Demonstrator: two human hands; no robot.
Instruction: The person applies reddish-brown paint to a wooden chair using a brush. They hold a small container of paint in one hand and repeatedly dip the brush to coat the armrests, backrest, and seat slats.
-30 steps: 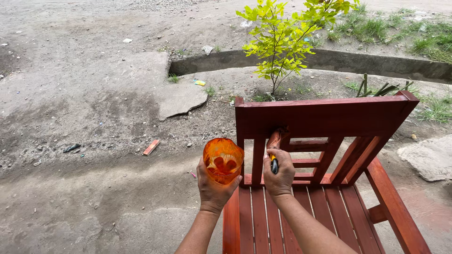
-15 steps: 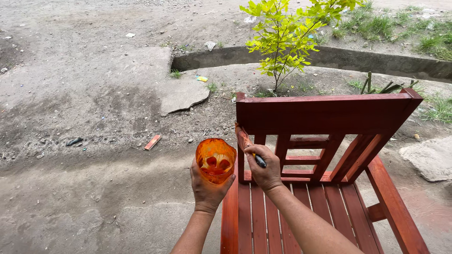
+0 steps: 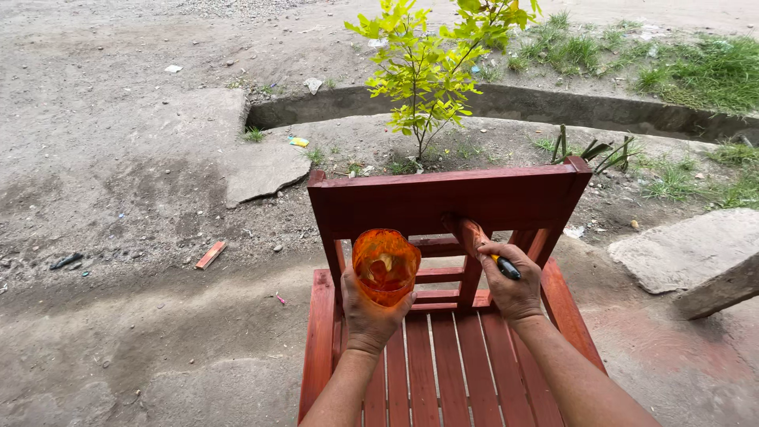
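Observation:
A red-brown wooden slatted chair (image 3: 443, 198) stands on dirt ground, seen from above and behind its seat. My left hand (image 3: 370, 315) grips an orange see-through plastic cup (image 3: 385, 265) with reddish paint inside, held over the seat near the left back post. My right hand (image 3: 512, 286) holds a paintbrush (image 3: 473, 234) with a black and yellow handle. Its bristles press against the chair's backrest, under the top rail by a vertical slat.
A small leafy sapling (image 3: 427, 67) grows just behind the chair. A concrete curb (image 3: 553, 103) runs across behind it. Flat stones (image 3: 688, 249) lie at the right, another slab (image 3: 261, 170) at the left. A reddish scrap (image 3: 210, 255) lies on the dirt.
My right hand swung the brush from the middle slat left to the cup, and has now lifted it to the backrest under the top rail. The cup stayed roughly in place.

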